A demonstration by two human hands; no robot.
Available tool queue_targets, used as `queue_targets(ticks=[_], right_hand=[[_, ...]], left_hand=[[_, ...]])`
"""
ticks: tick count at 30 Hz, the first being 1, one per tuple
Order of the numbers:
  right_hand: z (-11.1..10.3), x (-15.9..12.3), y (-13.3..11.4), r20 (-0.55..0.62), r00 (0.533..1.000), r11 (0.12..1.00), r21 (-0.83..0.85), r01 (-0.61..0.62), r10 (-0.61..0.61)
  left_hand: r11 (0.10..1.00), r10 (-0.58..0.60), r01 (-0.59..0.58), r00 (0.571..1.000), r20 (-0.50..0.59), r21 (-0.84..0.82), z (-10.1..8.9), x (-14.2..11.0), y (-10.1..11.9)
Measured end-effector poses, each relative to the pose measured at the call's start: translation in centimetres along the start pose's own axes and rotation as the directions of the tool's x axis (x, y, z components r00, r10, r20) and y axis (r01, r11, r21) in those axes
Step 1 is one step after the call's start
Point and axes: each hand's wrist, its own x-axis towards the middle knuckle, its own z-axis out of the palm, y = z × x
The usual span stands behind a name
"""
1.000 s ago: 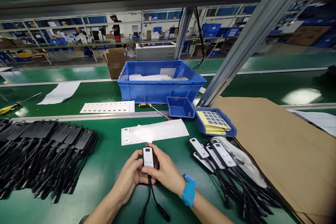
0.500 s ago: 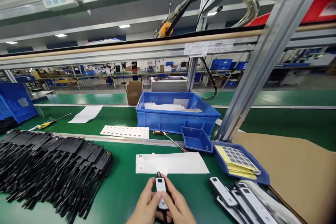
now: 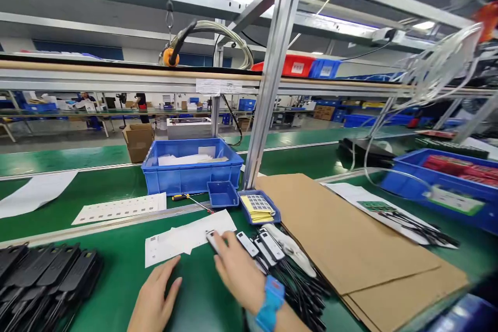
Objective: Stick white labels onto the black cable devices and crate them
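My right hand [image 3: 237, 264], with a blue band on its wrist, holds a small black cabled device with a white label [image 3: 211, 238]; the fingers hide part of it. It is low over the green bench, beside a group of similar white-labelled devices [image 3: 268, 246] whose black cables trail toward me. My left hand [image 3: 157, 288] is open and empty, thumb and fingers apart, near the lower edge of a mostly blank white label sheet [image 3: 175, 241]. Many black devices without white labels [image 3: 50, 270] lie in rows at the left with their cables.
Behind the sheet stand a large blue bin [image 3: 190, 179] holding papers, a small blue tray [image 3: 222, 195] and a tray of yellow-backed labels [image 3: 259, 207]. Screwdrivers [image 3: 192, 199] lie before the bin. Brown cardboard [image 3: 342, 233] covers the right side beside a metal post [image 3: 268, 93].
The view has swung right. My hands have separated: the right has carried the labelled device rightward to the labelled group, while the left has let go and opened.
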Motion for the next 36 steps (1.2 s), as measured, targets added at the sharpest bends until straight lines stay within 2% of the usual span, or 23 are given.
queue_targets(ticks=[2,4,6,8,10,11,13,14,16,19,24,28,32,34,36], right_hand=[[-1.2,-0.2,2.5,0.008,0.989,0.971,-0.194,-0.143,0.147],[-1.6,-0.1,4.9,-0.031,0.973,0.907,-0.357,-0.224,0.228],[-1.1,0.5,6.3,-0.079,0.977,0.874,-0.436,-0.214,0.2],[0.2,1.5,6.2,-0.065,0.995,0.922,-0.375,-0.096,0.077],[1.9,3.0,4.7,-0.011,0.996,0.984,-0.158,0.087,-0.09],[2.9,3.9,3.6,0.005,0.986,0.986,-0.024,0.167,-0.167],[4.9,5.8,0.8,0.004,0.96,0.946,0.172,0.274,-0.278],[5.9,6.7,-0.6,-0.006,0.952,0.928,0.219,0.3,-0.307],[7.9,8.4,-3.3,-0.029,0.943,0.914,0.239,0.329,-0.332],[10.3,9.9,-6.4,-0.069,0.938,0.909,0.232,0.347,-0.341],[12.7,10.6,-8.2,-0.094,0.934,0.908,0.222,0.356,-0.344],[13.0,10.3,-7.7,-0.103,0.927,0.892,0.252,0.376,-0.361],[11.6,9.0,-6.7,-0.145,0.898,0.834,0.333,0.439,-0.415],[10.2,7.8,-6.0,-0.229,0.898,0.773,0.458,0.439,-0.375],[8.4,6.5,-5.1,-0.298,0.922,0.702,0.601,0.382,-0.247]], left_hand=[[0.966,0.084,-0.072,0.996,-0.039,0.248,-0.3,-0.1,-0.7],[0.925,0.091,-0.067,0.995,-0.045,0.374,-0.3,-0.2,-1.1],[0.899,0.066,-0.04,0.997,-0.044,0.436,-0.2,-0.3,-1.0],[0.891,0.043,-0.011,0.997,-0.06,0.453,-0.3,-0.4,-0.6],[0.893,0.031,0.02,0.994,-0.105,0.45,-0.7,-0.3,-0.3],[0.892,0.023,0.043,0.99,-0.141,0.45,-1.1,-0.3,-0.2],[0.884,-0.015,0.11,0.978,-0.208,0.454,-1.9,-0.1,-0.3],[0.879,-0.048,0.151,0.972,-0.23,0.453,-2.3,0.0,-0.4],[0.87,-0.115,0.216,0.963,-0.243,0.444,-3.0,0.1,-0.7],[0.866,-0.164,0.251,0.96,-0.227,0.433,-3.4,0.2,-1.1],[0.866,-0.179,0.258,0.96,-0.217,0.428,-3.1,0.2,-1.0],[0.855,-0.192,0.271,0.957,-0.215,0.443,-3.0,0.2,-0.7],[0.825,-0.187,0.284,0.953,-0.24,0.488,-2.8,0.1,-0.4],[0.796,-0.173,0.296,0.947,-0.269,0.528,-3.0,0.1,-0.2],[0.739,-0.162,0.341,0.927,-0.338,0.581,-3.9,0.0,0.2]])
